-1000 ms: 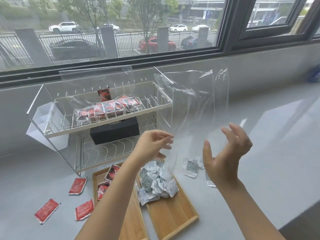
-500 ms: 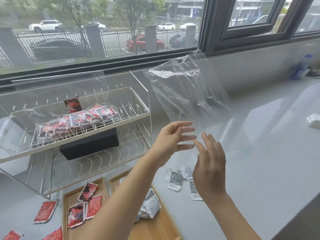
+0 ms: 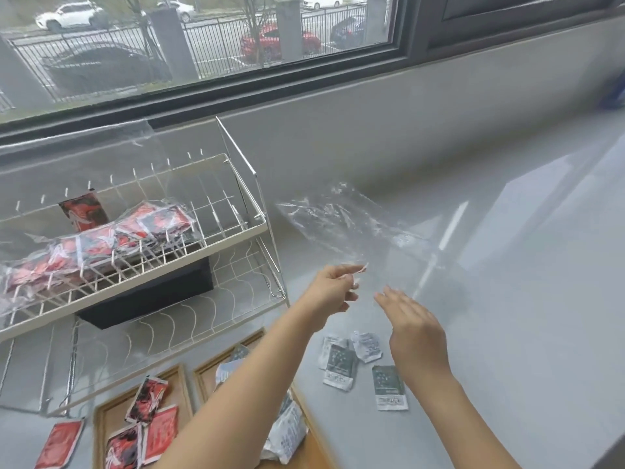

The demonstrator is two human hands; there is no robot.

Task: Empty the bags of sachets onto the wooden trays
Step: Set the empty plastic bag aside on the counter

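An empty clear plastic bag hangs low over the grey counter, just past my hands. My left hand reaches toward its near edge with fingertips close together; whether it grips the film is unclear. My right hand is flat, fingers apart, holding nothing. Two wooden trays lie at the bottom: the left tray carries red sachets, the right tray has white-green sachets, partly hidden by my left arm. Three green sachets lie on the counter beside the right tray.
A white wire rack stands at left, with a full bag of red sachets on its upper shelf and a black box below. A red sachet lies on the counter left of the trays. A wall and window are behind.
The clear bag has dropped from upright in the air to low over the counter, away from me. Both hands have moved forward and lower. The view has shifted right.
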